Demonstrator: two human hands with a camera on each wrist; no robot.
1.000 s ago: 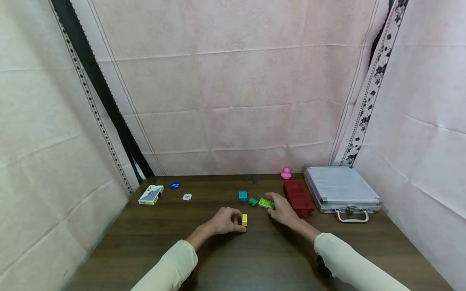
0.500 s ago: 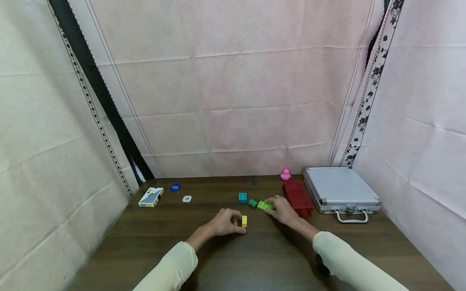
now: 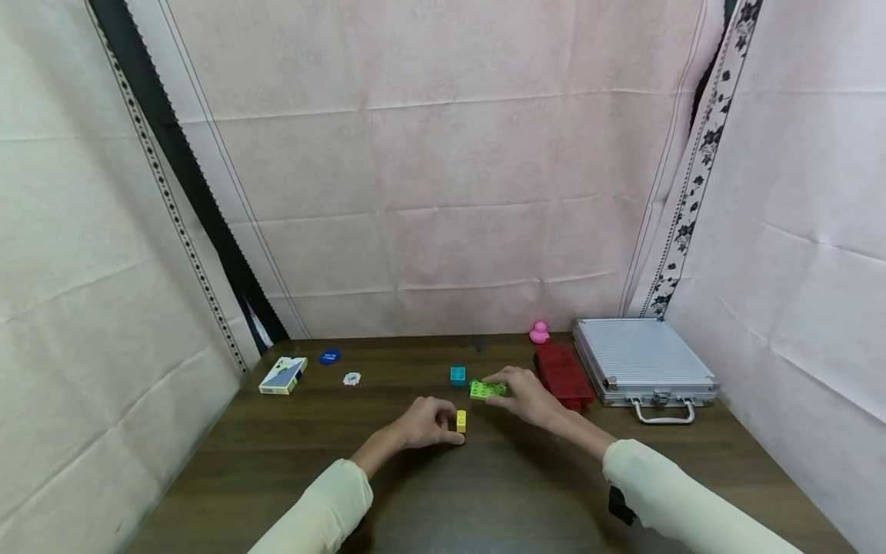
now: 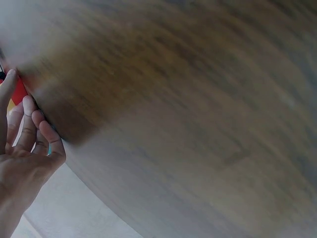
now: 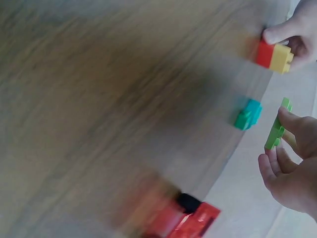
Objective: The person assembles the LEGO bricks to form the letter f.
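Note:
My left hand (image 3: 424, 423) pinches a two-brick stack on the tabletop, a yellow toy brick (image 3: 461, 420) on a red brick (image 5: 264, 53). In the left wrist view its thumb and a finger meet at the red brick (image 4: 20, 92). To the right, my right hand (image 3: 524, 397) holds a flat lime green brick (image 3: 482, 390) between thumb and fingers; the right wrist view shows this lime brick (image 5: 274, 131) raised off the table. A blue brick (image 3: 457, 375) stands just behind it. Beside that lies a small dark green brick (image 5: 242, 120), mostly hidden by the lime one in the head view.
Right of my right hand lies a long red toy (image 3: 564, 377) with a black wheel-like part, next to a silver case (image 3: 644, 358). A pink figure (image 3: 539, 333) stands behind. At left are a small box (image 3: 282, 375), a blue disc (image 3: 329, 356) and a white piece (image 3: 351, 378).
My right hand has taken hold of the lime green brick, lifted it and moved left with it, partly covering the dark green brick. My left hand stays on its stack.

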